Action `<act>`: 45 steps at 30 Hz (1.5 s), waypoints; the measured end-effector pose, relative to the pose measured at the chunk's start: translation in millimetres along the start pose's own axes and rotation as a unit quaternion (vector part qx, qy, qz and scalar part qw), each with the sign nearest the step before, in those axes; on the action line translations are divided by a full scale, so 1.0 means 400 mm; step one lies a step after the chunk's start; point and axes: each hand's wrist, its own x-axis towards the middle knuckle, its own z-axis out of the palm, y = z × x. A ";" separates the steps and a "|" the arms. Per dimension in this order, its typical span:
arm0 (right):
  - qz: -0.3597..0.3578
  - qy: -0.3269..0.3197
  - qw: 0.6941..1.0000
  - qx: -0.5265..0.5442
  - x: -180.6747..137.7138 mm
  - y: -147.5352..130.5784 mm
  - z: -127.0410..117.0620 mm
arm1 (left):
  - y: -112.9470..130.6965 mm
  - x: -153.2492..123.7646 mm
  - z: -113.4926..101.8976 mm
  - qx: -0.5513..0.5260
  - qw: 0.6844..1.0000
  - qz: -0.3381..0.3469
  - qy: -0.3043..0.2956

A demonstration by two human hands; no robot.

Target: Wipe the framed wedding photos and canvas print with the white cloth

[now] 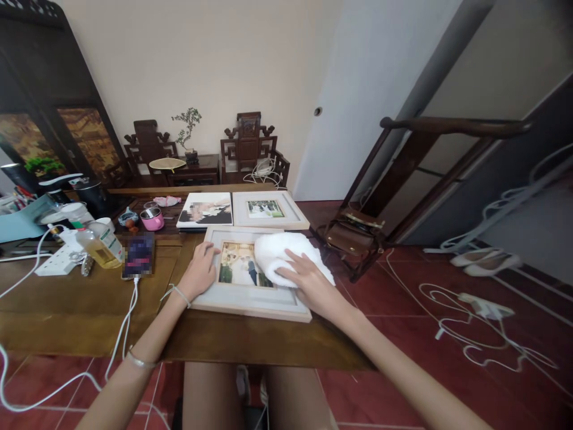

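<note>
Concurrently, the left hand [203,272] contacted the picture frame [250,300] at left, grip indeterminable, while the right hand [310,282] pinched the white cloth [286,242] over the frame's right side

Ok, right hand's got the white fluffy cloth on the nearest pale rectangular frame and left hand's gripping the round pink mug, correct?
Not quite: the head view shows the left hand on the left side of the pale frame, not on the pink mug. The right hand does have the white cloth on that frame.

left hand [202,272] on photo frame [250,303], right hand [310,279] holding 1 white cloth [289,243]
</note>
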 end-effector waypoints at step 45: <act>0.009 -0.049 0.991 -0.125 0.170 -0.020 -0.004 | -0.045 0.010 0.045 -0.059 0.998 0.000 0.022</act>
